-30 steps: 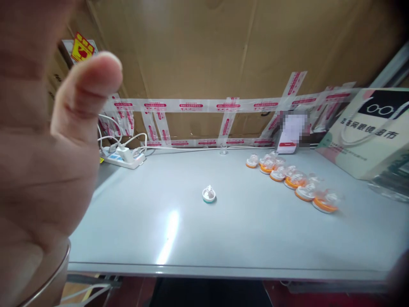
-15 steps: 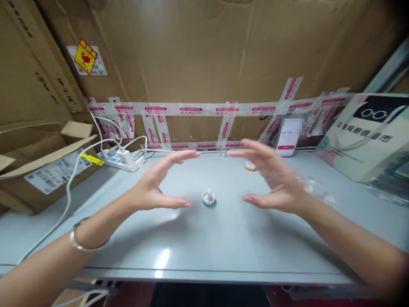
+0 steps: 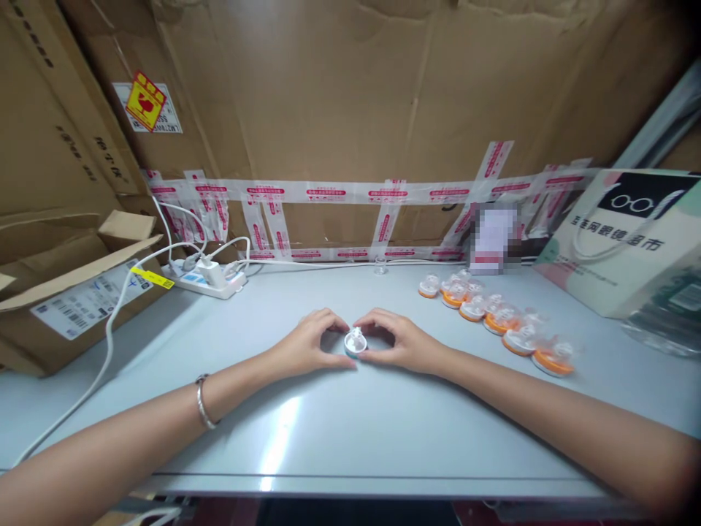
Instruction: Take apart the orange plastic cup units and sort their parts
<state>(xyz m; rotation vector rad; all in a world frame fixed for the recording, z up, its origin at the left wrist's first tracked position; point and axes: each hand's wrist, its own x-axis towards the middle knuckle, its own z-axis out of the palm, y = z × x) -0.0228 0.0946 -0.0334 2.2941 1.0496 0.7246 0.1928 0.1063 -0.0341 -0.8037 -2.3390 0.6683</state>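
A small round white cap with a teal base [image 3: 355, 342] stands on the grey table [image 3: 328, 431]. My left hand [image 3: 307, 345] and my right hand [image 3: 402, 343] lie on the table on either side of it. The fingers of both hands curl round the cap in a ring. Both thumbs reach its base, and the index fingertips almost meet behind it. A thin bracelet [image 3: 202, 402] sits on my left wrist.
A row of several orange-based clear caps [image 3: 496, 321] runs along the right. Further right stand a paper bag [image 3: 624, 241] and a phone [image 3: 493, 241] leaning on the taped cardboard wall. On the left are a power strip [image 3: 205, 277] with white cables and an open cardboard box [image 3: 71, 299].
My hands came down from hovering apart above the table and closed in round the small cap. One second ago my left hand was right in front of the camera.
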